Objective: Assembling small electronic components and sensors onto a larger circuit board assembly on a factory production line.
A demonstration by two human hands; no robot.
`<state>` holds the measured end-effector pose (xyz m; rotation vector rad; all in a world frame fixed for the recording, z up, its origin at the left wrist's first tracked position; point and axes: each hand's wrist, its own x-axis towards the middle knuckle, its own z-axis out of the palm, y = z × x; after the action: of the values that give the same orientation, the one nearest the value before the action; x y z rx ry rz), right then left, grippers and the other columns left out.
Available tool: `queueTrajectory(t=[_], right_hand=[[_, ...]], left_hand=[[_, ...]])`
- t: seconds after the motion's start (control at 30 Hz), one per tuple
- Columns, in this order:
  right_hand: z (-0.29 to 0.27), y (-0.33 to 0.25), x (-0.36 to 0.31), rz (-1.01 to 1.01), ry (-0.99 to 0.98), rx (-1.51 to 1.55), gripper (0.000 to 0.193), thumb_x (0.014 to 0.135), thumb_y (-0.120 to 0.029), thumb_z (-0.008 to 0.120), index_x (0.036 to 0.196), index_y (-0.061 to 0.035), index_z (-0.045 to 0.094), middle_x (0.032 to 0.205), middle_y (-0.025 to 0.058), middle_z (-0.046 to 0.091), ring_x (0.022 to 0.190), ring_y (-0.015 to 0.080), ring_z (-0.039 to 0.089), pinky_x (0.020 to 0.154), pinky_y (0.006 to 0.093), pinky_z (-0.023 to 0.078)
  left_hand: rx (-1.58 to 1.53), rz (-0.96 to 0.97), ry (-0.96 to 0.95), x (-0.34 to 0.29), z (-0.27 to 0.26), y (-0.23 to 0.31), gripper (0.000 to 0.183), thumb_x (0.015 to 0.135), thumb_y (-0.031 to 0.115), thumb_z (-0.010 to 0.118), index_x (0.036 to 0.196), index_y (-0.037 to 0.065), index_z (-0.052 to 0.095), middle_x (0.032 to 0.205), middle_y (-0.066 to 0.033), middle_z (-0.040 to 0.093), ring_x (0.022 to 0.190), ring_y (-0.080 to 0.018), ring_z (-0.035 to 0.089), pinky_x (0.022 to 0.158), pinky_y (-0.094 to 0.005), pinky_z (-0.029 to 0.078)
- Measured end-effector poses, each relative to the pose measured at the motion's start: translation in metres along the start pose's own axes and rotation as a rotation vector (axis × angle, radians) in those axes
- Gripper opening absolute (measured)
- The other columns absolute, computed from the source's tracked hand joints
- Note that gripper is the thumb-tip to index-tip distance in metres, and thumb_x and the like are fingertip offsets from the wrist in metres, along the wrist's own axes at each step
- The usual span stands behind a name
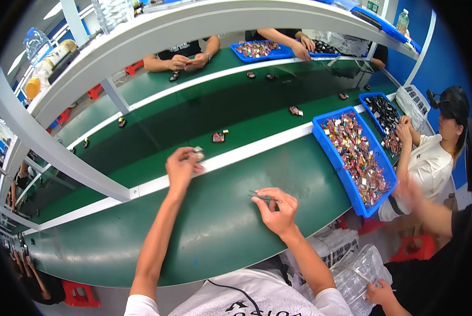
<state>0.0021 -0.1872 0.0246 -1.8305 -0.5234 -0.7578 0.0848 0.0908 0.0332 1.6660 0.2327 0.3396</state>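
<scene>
Our left hand (181,167) pinches a small, blurry thing (198,153) by the white rail (257,149). Our right hand (279,209) holds a thin, dark tool (263,197) above the green surface (220,226). Beyond, we see a little part (218,138) on the belt (178,113), and a blue tray (337,169) full of bits to our right.

white, lightly speckled short-sleeved shirt (204,301) with black print (238,305) and thin black cord (231,286)

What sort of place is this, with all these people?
Probably a factory assembly line. Small parts lie spaced along what looks like a long conveyor belt, a blue tray is heaped with little pieces, and people work on both sides.
</scene>
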Motion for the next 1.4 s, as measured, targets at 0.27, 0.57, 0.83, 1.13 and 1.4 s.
queueTrajectory(t=[0.27, 0.57, 0.83, 1.13, 1.4], right_hand=[[0.001, -0.002, 0.001, -0.023, -0.055, -0.040, 0.019, 0.073, -0.003, 0.085, 0.086, -0.0084, 0.071, 0.087, 0.0046, 0.076, 0.043, 0.0130, 0.049, 0.044, 0.0267, 0.039], [0.001, 0.001, 0.002, -0.059, -0.049, -0.053, 0.020, 0.072, -0.001, 0.085, 0.086, -0.0068, 0.072, 0.086, 0.0058, 0.075, 0.039, 0.0087, 0.042, 0.043, 0.0249, 0.037], [-0.003, -0.005, -0.003, -0.006, -0.072, -0.119, 0.016, 0.076, -0.007, 0.084, 0.086, -0.0083, 0.073, 0.083, 0.0050, 0.074, 0.052, 0.0208, 0.062, 0.050, 0.0299, 0.047], [0.003, 0.017, -0.001, 0.086, -0.020, 0.107, 0.015, 0.077, -0.003, 0.085, 0.085, -0.0027, 0.071, 0.073, 0.0036, 0.070, 0.043, 0.0077, 0.046, 0.046, 0.0245, 0.038], [0.002, 0.005, -0.001, 0.565, -0.105, 0.480, 0.016, 0.085, 0.004, 0.079, 0.096, 0.0002, 0.067, 0.069, -0.0041, 0.061, 0.052, -0.0021, 0.045, 0.049, 0.0169, 0.032]], left_hand=[[1.135, 0.336, 0.565, 0.062, -0.054, -0.004, 0.034, 0.094, 0.019, 0.069, 0.116, -0.006, 0.063, 0.112, -0.0257, 0.058, 0.083, -0.0428, 0.070, 0.066, -0.0474, 0.059], [0.335, -0.023, -0.153, 0.089, 0.040, -0.012, 0.030, 0.088, 0.024, 0.077, 0.096, -0.004, 0.072, 0.082, -0.0119, 0.075, 0.058, -0.0155, 0.068, 0.047, -0.0311, 0.053], [0.419, -0.046, -0.089, 0.073, 0.030, -0.010, 0.020, 0.091, 0.014, 0.075, 0.089, -0.003, 0.064, 0.071, -0.0090, 0.070, 0.057, -0.0132, 0.064, 0.046, -0.0289, 0.046], [-0.106, -0.211, -0.272, -0.074, 0.014, 0.016, 0.015, 0.097, 0.010, 0.069, 0.101, 0.000, 0.060, 0.078, -0.0090, 0.069, 0.045, -0.0095, 0.054, 0.035, -0.0226, 0.034], [-0.046, -0.044, -0.297, -0.104, 0.028, 0.002, 0.015, 0.094, 0.008, 0.072, 0.095, -0.003, 0.063, 0.070, -0.0078, 0.071, 0.049, -0.0056, 0.057, 0.041, -0.0238, 0.043]])
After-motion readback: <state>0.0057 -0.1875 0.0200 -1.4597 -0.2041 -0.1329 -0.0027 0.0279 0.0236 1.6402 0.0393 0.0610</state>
